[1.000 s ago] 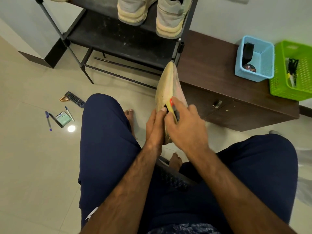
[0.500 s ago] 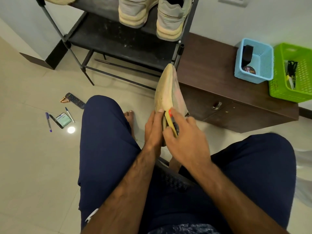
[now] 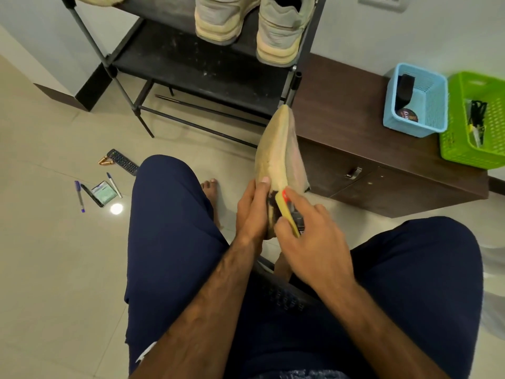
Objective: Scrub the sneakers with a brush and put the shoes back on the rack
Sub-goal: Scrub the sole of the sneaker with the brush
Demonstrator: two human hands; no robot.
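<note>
A beige sneaker [image 3: 278, 149] stands on edge between my knees, its sole turned left and its toe pointing away from me. My left hand [image 3: 252, 212] grips its heel end from the left, thumb on the sole's edge. My right hand [image 3: 308, 236] holds a yellow brush [image 3: 284, 207] with a red tip and dark bristles. The bristles press against the sneaker near the heel. Two more beige sneakers [image 3: 278, 31] sit heels out on the black shoe rack [image 3: 191, 67] ahead.
A low brown cabinet [image 3: 355, 132] stands right of the rack, carrying a blue basket [image 3: 434, 105] and a green basket [image 3: 492, 121]. A remote [image 3: 123, 161], pens and small items lie on the tiled floor at left. My bare feet are below the sneaker.
My right hand has drawn the brush down the sneaker toward the heel and toward me. The left hand keeps its grip; the sneaker has barely shifted.
</note>
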